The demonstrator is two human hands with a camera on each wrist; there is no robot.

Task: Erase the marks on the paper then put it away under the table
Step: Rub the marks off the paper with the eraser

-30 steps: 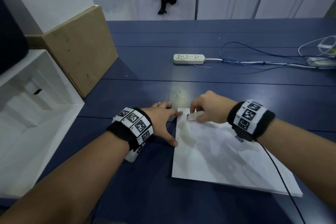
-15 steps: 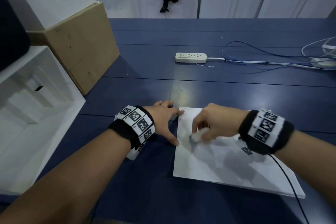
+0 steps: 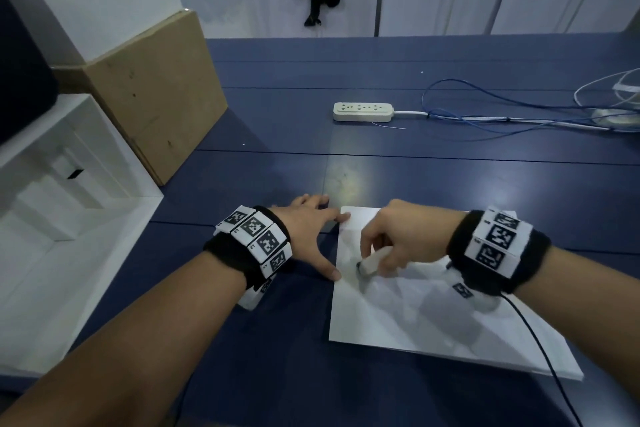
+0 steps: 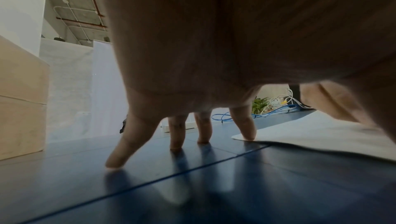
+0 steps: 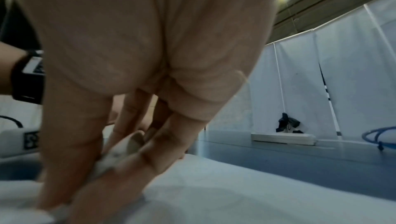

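Note:
A white sheet of paper (image 3: 433,315) lies on the dark blue table (image 3: 277,374) in front of me. My right hand (image 3: 398,246) pinches a white eraser (image 3: 372,262) and presses its dark tip onto the paper near the sheet's left edge. The eraser (image 5: 120,153) shows between thumb and fingers in the right wrist view, on the paper (image 5: 214,190). My left hand (image 3: 311,232) lies spread beside the sheet. Its forefinger touches the top left corner and its thumb the left edge. In the left wrist view the fingertips (image 4: 247,136) stand on the table and the paper (image 4: 310,136).
A white power strip (image 3: 363,112) lies further back, with blue and white cables (image 3: 519,111) running right. A brown board (image 3: 152,90) leans at the left behind a white open box (image 3: 52,201). White curtains close off the far side.
My right hand has drawn the eraser toward me down the paper's left side, from the top edge to about a third down. The left hand has stayed put.

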